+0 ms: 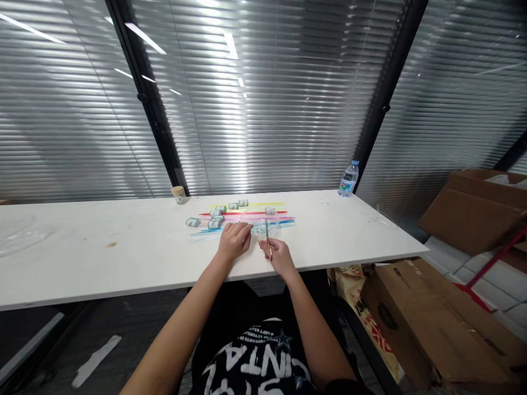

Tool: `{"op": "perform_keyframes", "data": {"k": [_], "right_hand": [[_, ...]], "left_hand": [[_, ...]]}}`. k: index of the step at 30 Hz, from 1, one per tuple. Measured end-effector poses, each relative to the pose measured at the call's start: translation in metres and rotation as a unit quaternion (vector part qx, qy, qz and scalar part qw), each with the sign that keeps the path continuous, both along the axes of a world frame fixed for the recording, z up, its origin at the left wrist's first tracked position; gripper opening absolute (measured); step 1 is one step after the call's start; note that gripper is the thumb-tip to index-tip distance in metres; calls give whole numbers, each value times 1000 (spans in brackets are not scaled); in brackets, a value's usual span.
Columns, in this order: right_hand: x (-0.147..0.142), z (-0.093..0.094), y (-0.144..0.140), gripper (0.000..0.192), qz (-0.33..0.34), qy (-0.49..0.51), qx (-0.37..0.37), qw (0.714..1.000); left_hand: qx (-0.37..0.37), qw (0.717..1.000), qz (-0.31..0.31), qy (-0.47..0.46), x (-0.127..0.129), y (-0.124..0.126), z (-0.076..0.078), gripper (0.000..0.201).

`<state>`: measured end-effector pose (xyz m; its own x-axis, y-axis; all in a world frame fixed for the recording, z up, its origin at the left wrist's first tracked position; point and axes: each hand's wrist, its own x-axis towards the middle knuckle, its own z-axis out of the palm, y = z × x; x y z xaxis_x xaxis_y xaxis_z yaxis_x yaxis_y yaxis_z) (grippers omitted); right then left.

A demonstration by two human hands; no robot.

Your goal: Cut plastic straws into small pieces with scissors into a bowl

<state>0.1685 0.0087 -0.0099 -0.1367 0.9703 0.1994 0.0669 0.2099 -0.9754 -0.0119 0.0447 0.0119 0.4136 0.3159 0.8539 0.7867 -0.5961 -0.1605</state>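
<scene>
- The white counter (pixel 321 236) ends at a front edge crossed by both forearms; its back edge runs along slatted blinds (pixel 263 109).
- A broad stretch of white surface lies between the right hand (pixel 272 252) and the far-right corner, where a water bottle (pixel 348 180) stands upright.
- The slim scissors (pixel 267 237), dark-bladed with points directed away from the wearer, rest in the right hand, its fingers closed around the handles.
- The left hand (pixel 236 240) curls beside them, fingertips bunched; whether it grips anything, one cannot tell.
- Yellow, red, pink and blue sticks (pixel 247 213) lie crosswise beyond, among small patterned cylinders (pixel 214 224).
</scene>
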Motion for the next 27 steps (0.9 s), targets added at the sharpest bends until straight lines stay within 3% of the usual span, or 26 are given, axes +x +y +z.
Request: {"op": "perform_keyframes", "data": {"k": [14,27], "right_hand": [[-1,7,-4,45,11,-43,-4,999],[0,5,-3,48,2,-43,1,999]], "left_hand": [[18,999,-34,32,4,-2,0,28],[-5,999,-26,33,3,-1,0,28]]}}
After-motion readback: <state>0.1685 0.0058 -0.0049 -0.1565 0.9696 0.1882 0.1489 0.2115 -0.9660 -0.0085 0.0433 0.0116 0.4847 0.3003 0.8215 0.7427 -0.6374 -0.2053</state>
